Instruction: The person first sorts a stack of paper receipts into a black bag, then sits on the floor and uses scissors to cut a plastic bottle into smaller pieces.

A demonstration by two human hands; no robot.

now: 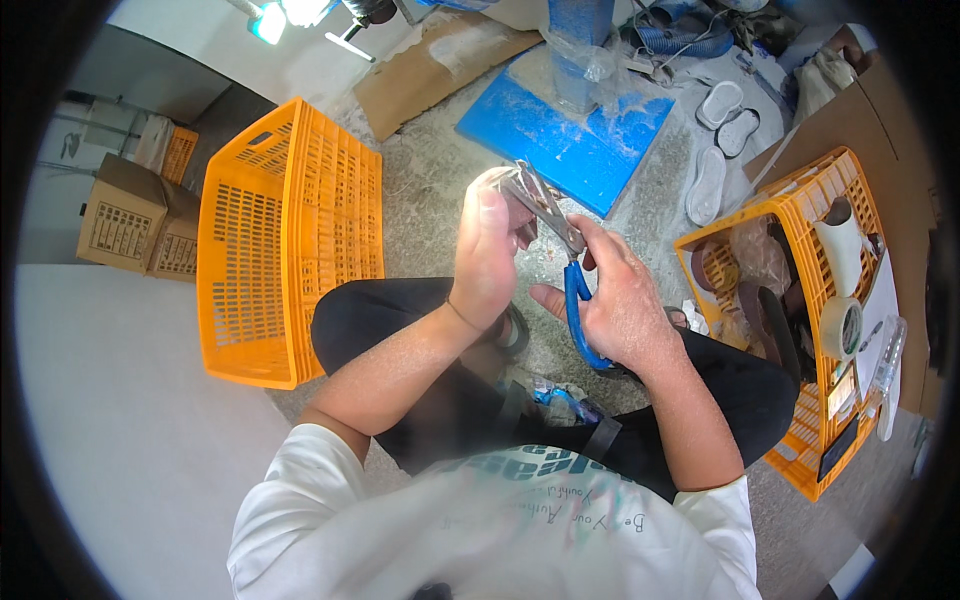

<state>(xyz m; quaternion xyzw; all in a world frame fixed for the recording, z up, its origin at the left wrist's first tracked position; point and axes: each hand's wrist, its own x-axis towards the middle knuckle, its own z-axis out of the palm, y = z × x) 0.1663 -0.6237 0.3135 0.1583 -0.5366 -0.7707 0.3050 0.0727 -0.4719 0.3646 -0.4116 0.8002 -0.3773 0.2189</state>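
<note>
My right hand (628, 312) grips a pair of scissors (574, 300) with blue handles and metal blades. The blades point up and to the left and stand slightly apart. My left hand (484, 245) is raised close beside them, fingers bent toward the blades. Something small may be between its fingertips, but I cannot make out what. Below both hands are my knees in dark trousers, and I sit over a dusty floor.
On the left stands an orange plastic crate (292, 240). At the right another orange crate (868, 190) carries tape (840, 328) and a phone (838, 450). A blue base plate (500, 118), cardboard (440, 62) and white soles (707, 186) lie ahead. Cardboard boxes (122, 215) stand far left.
</note>
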